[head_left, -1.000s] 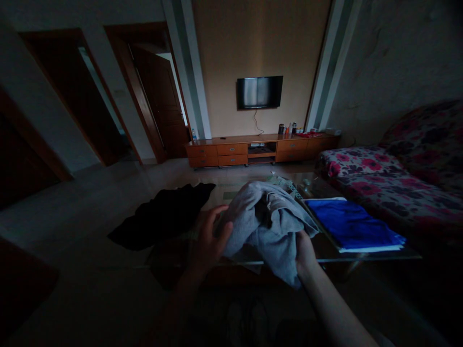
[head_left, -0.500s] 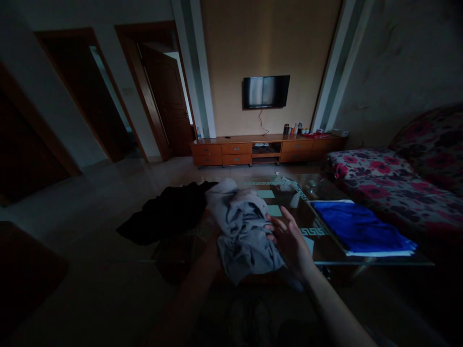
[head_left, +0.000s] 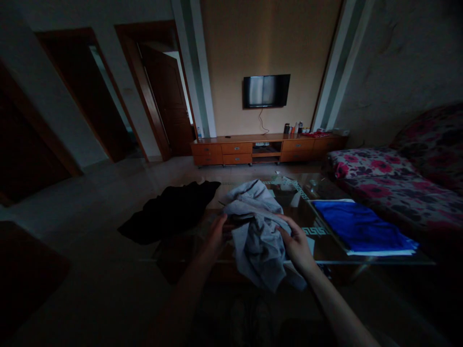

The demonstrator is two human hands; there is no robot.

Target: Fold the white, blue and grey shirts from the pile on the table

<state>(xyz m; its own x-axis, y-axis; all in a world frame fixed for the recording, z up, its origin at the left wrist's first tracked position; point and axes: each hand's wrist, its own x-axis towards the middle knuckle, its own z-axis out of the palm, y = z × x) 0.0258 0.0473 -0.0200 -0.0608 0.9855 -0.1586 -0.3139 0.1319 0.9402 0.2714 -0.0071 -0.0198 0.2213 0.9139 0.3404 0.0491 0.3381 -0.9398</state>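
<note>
A crumpled grey garment hangs bunched between my two hands, above the near edge of the glass coffee table. My left hand grips its left side, the fingers partly hidden behind the cloth. On the right side, my right hand pinches a fold between thumb and fingers. The lower part of the cloth droops toward me. Left of it lies a black cloth in a loose heap. To the right, a folded blue cloth lies flat on top of something white.
A floral-covered sofa runs along the right. Past the table stands a low wooden TV cabinet with bottles and small items on it, under a wall-mounted television. A small glass object sits on the table's far right.
My right hand, loosely spread before, has closed on the grey garment. The garment has been turned and spread a little, its lower end now drooping. My left hand has come into clearer view.
</note>
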